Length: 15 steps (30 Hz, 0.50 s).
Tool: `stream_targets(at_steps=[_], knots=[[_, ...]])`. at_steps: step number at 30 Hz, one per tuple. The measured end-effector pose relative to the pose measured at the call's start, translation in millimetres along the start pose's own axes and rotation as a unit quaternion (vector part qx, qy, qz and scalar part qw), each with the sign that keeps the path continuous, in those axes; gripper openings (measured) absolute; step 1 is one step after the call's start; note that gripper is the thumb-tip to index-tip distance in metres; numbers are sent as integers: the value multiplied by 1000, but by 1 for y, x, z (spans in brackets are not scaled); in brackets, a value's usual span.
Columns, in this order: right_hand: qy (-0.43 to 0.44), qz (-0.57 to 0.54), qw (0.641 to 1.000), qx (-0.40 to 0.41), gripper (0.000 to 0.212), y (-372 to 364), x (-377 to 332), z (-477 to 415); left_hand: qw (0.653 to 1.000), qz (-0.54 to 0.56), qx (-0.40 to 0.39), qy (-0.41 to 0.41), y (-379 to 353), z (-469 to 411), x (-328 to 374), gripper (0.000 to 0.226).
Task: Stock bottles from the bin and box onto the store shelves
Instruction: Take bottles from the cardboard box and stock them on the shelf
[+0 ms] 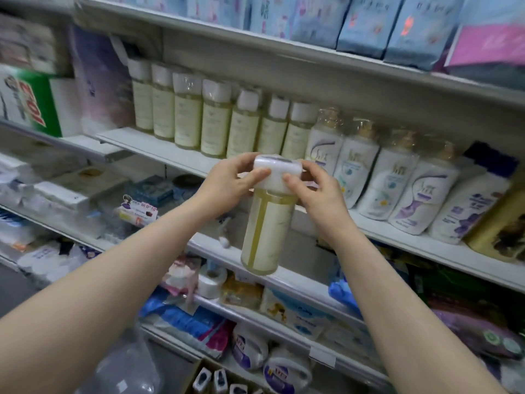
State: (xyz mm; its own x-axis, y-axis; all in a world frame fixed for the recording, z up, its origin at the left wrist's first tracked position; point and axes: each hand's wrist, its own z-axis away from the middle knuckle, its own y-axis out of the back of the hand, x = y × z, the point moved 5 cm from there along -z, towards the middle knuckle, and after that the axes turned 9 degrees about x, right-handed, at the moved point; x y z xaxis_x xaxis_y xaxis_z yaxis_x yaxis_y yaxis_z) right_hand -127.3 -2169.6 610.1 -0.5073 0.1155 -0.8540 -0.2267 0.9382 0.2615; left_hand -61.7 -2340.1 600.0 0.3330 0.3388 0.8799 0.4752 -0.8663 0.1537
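We hold the yellow bottle [265, 223] upright, white cap up, before the shelf [159, 150]. Our left hand [227, 182] and right hand [315, 191] both pinch its cap; the label's print is unreadable.

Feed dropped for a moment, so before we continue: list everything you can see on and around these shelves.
held bottle: one, pale yellow, white cap, in front of middle shelf
shelf bottles: seven, pale yellow, white caps, row on middle shelf
pump bottles: four, white, right of that row
soft packs: several, pale blue, top shelf
pink pack: one, top shelf, right
carton: one, green and white, far left
box: one, brown, bottom edge
left hand: grips cap
right hand: grips cap's other side
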Motion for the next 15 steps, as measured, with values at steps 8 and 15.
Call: stream_targets(at_steps=[8,15], knots=[[-4,-24,998,51,36,-32,-16,-60,999,44,-2,-23,32,-70,3,31],[14,-17,996,92,51,-60,-27,-112,997,48,-15,-60,57,-132,0,27]])
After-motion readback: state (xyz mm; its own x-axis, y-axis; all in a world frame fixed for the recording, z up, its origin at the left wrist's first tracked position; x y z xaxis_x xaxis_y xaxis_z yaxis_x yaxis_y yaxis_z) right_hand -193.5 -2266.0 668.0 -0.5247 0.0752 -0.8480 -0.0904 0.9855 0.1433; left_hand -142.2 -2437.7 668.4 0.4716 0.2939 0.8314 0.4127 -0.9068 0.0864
